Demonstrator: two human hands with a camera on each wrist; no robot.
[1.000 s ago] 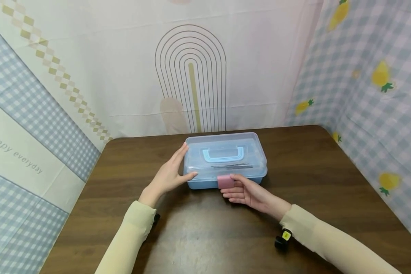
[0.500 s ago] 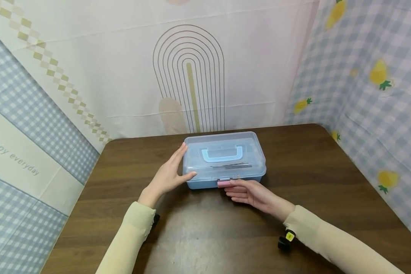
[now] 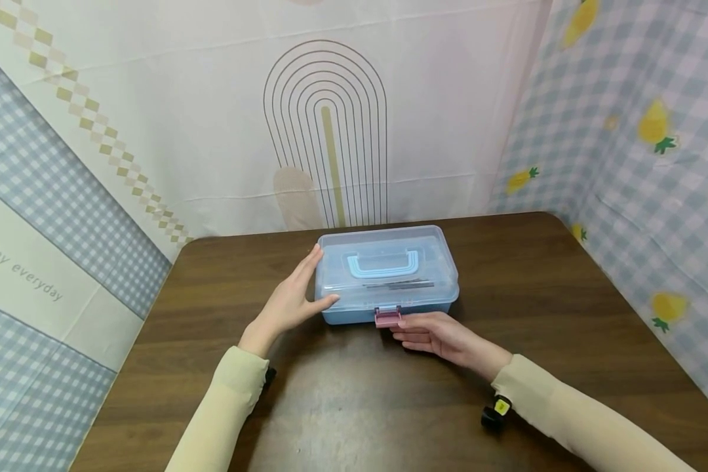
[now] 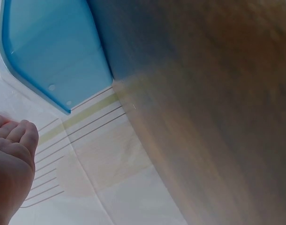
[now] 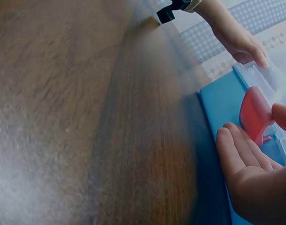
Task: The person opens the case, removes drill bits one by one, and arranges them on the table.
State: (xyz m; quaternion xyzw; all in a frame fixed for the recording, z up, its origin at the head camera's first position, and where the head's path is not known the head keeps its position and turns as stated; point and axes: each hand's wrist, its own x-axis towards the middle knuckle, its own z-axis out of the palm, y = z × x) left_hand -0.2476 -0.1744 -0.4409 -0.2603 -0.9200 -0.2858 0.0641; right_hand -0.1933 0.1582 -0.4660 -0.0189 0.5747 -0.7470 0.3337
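A blue box with a clear lid and light blue handle lies toward the back of the table. Through the lid, thin dark items show faintly. The left hand rests along the box's left side, fingers extended, thumb at the lid's front corner. At the front edge, the pink latch is swung outward, its hinge showing. The right hand touches it at the right with the thumb; in the right wrist view the other fingers lie straight beside the latch.
The dark wooden table ends at a patterned white curtain just behind the box. Checked cloth hangs along the right. A black wrist device sits under the right sleeve.
The pink latch has tipped from lying flat against the lid's front edge to swung out and down. The right hand has shifted slightly right; the left hand has stayed in place.
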